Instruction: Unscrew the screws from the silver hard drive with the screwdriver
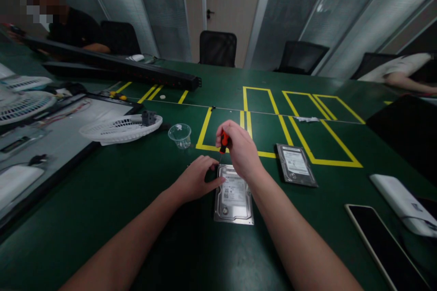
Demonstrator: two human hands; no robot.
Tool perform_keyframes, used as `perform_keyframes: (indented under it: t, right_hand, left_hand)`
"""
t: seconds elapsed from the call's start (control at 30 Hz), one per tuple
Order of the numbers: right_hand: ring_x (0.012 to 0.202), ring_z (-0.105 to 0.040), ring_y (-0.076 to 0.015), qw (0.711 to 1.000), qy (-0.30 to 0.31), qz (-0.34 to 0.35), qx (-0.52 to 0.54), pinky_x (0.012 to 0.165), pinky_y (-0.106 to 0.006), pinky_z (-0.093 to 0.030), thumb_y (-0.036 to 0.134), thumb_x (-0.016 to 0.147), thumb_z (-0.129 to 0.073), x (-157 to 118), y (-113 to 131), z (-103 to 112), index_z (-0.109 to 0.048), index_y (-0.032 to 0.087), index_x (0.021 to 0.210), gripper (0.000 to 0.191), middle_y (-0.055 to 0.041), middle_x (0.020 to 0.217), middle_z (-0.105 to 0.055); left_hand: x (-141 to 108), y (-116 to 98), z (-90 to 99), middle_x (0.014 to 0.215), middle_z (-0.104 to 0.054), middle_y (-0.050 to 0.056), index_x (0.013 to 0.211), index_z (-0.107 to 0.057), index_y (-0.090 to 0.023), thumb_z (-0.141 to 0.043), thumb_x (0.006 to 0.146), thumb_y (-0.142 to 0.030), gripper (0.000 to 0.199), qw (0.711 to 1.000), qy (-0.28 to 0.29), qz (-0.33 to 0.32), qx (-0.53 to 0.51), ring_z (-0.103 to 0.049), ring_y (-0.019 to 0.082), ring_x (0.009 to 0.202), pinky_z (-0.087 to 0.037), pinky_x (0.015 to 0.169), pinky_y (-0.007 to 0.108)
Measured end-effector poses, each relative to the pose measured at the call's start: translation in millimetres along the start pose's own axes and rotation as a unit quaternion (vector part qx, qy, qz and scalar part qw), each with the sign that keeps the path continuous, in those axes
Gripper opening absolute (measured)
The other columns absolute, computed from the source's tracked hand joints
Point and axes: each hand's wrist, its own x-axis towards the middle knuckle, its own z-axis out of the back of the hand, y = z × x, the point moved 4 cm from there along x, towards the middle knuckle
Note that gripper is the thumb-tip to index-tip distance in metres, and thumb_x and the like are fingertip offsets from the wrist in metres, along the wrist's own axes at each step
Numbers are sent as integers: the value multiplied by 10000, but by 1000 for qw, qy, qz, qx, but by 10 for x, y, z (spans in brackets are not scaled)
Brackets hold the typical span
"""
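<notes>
A silver hard drive [235, 207] with a white label lies flat on the green table in front of me. My right hand [241, 148] is closed around a red and black screwdriver [224, 141], held upright with its tip at the drive's far left corner. At the drive's left edge is my left hand [198, 177], its thumb over the label and its fingers by the screwdriver tip. The thumb and fingers stand apart. Whether something small sits at the fingertips is hidden. To the right lies a second hard drive [296, 164], untouched.
A clear plastic cup [180, 135] and a white fan grille [121, 128] stand to the left. On the right lie a phone [382, 245] and a white power bank [404, 202]. Yellow tape [336, 163] marks the table. A long black bar [136, 66] lies far left, near a seated person [77, 32].
</notes>
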Motion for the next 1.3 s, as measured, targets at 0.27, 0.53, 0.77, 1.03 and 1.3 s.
perform_keyframes:
  t: [0.27,0.53,0.77,1.03,1.3]
  right_hand:
    - [671,-569,-135,1000,-19,-16,-3,624,-287,-413,295,880,-534,-11,27,-11,-552,219,733,166,8,708,-623]
    - [608,-510,-126,998,-14,-2,-57,557,-272,-380,295,897,-516,-28,78,-38,-561,217,727,192,25,643,-557]
    - [583,-495,-123,999,-45,2,-27,557,-273,-398,313,922,-528,-28,56,-26,-517,229,763,180,30,628,-579]
    - [643,-498,-119,997,-39,18,-69,628,-271,-399,352,972,-469,-27,86,-35,-526,219,724,287,28,662,-518]
    - [639,-502,-129,999,-22,36,3,640,-286,-420,535,993,-437,-53,-1,-127,-539,243,850,341,19,719,-534]
  left_hand:
    - [-3,22,-18,960,-618,41,1031,-610,-195,-724,870,-363,259,1000,-11,-12,-6,-559,227,898,-468,774,356]
    - [4,21,-17,957,-613,45,1031,-604,-199,-709,881,-380,257,1000,-7,-16,4,-560,231,890,-463,771,359]
    - [1,15,-11,956,-610,45,1026,-609,-198,-714,880,-378,254,1000,-10,-13,-4,-561,230,898,-467,781,362]
    - [0,12,-10,952,-612,49,1039,-616,-194,-708,882,-381,261,1000,-7,-14,-2,-560,229,893,-469,777,364]
    - [1,6,-15,928,-611,46,960,-602,-199,-707,879,-375,220,1000,-11,-14,-2,-559,229,871,-459,738,353]
